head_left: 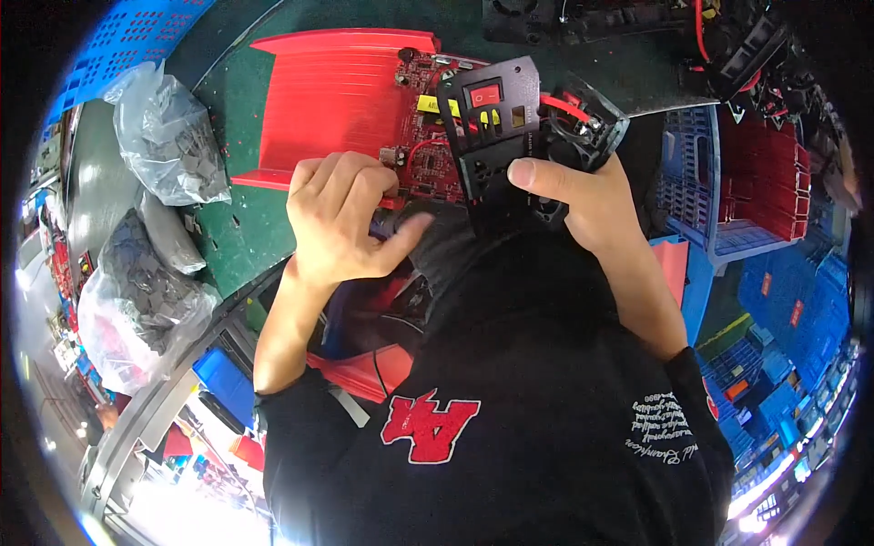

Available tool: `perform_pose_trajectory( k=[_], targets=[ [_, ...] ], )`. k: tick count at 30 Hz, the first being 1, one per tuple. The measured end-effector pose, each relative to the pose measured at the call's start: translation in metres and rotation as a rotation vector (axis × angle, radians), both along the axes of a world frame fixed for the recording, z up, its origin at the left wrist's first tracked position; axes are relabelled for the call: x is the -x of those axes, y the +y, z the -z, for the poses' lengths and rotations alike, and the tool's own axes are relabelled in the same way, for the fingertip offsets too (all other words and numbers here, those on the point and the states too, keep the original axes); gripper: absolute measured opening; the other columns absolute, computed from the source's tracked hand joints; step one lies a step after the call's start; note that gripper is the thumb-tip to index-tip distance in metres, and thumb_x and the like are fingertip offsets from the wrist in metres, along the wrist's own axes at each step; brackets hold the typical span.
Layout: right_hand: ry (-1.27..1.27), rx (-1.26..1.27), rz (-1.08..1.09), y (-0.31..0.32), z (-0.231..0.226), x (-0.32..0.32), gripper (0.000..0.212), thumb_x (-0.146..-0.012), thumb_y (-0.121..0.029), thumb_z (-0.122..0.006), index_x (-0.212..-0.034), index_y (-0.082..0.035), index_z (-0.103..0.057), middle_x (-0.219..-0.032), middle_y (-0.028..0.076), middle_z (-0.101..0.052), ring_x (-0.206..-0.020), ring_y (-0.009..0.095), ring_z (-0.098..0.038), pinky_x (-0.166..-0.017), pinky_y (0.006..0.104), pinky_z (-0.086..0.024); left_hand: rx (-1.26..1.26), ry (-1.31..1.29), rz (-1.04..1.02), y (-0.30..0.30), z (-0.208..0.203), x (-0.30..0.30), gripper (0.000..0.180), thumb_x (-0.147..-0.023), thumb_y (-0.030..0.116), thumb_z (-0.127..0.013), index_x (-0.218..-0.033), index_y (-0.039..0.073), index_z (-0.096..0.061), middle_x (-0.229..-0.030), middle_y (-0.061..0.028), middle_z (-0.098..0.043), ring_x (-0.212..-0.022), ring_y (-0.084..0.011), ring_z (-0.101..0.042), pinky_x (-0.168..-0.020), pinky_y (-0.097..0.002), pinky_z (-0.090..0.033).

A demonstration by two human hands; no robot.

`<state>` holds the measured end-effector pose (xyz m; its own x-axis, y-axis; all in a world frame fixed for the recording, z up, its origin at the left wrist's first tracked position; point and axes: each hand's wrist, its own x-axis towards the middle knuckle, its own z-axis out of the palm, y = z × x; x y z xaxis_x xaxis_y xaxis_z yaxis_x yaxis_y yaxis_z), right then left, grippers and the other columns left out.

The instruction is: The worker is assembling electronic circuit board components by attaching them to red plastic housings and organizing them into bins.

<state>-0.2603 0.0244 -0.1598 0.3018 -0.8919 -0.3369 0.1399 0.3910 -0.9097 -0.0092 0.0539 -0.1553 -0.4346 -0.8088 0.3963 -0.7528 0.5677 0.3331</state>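
Note:
A red ribbed metal housing [328, 100] lies on the green table top, with a red circuit board [428, 168] partly out of its right end. My left hand [341, 214] is closed over the housing's near edge by the board, fingers bent and thumb sticking out; the fingertips are partly hidden. My right hand [583, 196] grips a black end panel [496, 136], thumb on its face and fingers behind it. The panel bears a red rocker switch [485, 95] and stands tilted by the board. A black fan [583, 127] and a thick red wire [564, 107] show behind it.
Clear plastic bags of small grey pieces [173, 136] lie to the left on the green table [241, 227]. A blue crate [687, 173] holding red housings [765, 173] stands at right. Black parts with red wires [751, 59] sit at the far right; a blue perforated bin [137, 41] is far left.

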Motion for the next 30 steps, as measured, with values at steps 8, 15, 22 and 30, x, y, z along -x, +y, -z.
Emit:
perform_pose_trajectory(
  k=[8, 15, 22, 30],
  targets=[
    [-0.054, -0.024, -0.007, -0.006, -0.002, -0.001, 0.046, -0.074, -0.001, -0.071, -0.118, -0.001, -0.06, -0.107, 0.008, -0.067, -0.098, 0.018, -0.064, -0.089, 0.0327, -0.051, 0.048, -0.037, -0.143, 0.006, 0.015, 0.005, 0.048, -0.059, 0.048, -0.082, -0.073, 0.013, -0.053, -0.071, 0.0007, -0.054, -0.061, -0.0193, -0.053, -0.063, -0.0334, -0.032],
    [-0.191, -0.068, -0.021, -0.011, -0.003, -0.006, 0.046, -0.074, 0.0, -0.071, -0.119, -0.002, -0.061, -0.108, 0.007, -0.067, -0.099, 0.018, -0.064, -0.091, 0.0332, -0.05, 0.164, -0.062, -0.231, 0.007, 0.021, 0.013, 0.05, -0.059, 0.051, -0.079, -0.077, 0.011, -0.055, -0.072, -0.0001, -0.052, -0.063, -0.0187, -0.05, -0.066, -0.0337, -0.03],
    [-0.092, -0.032, 0.021, -0.015, -0.011, -0.031, 0.043, -0.076, -0.003, -0.072, -0.117, -0.003, -0.062, -0.106, 0.004, -0.067, -0.095, 0.015, -0.063, -0.087, 0.0306, -0.049, 0.278, 0.1, -0.265, 0.007, 0.007, -0.022, 0.046, -0.069, 0.043, -0.075, -0.096, 0.008, -0.06, -0.097, -0.0092, -0.058, -0.087, -0.0286, -0.055, -0.081, -0.0404, -0.037],
    [0.304, 0.281, -0.207, -0.04, -0.019, -0.064, 0.041, -0.076, -0.036, -0.073, -0.102, -0.004, -0.069, -0.087, 0.014, -0.071, -0.078, 0.026, -0.068, -0.074, 0.0372, -0.051, -0.005, 0.132, -0.868, 0.007, 0.029, -0.06, 0.063, -0.089, 0.037, -0.058, -0.131, -0.005, -0.037, -0.119, -0.024, -0.054, -0.109, -0.0383, -0.051, -0.096, -0.0527, -0.031]
  ],
)
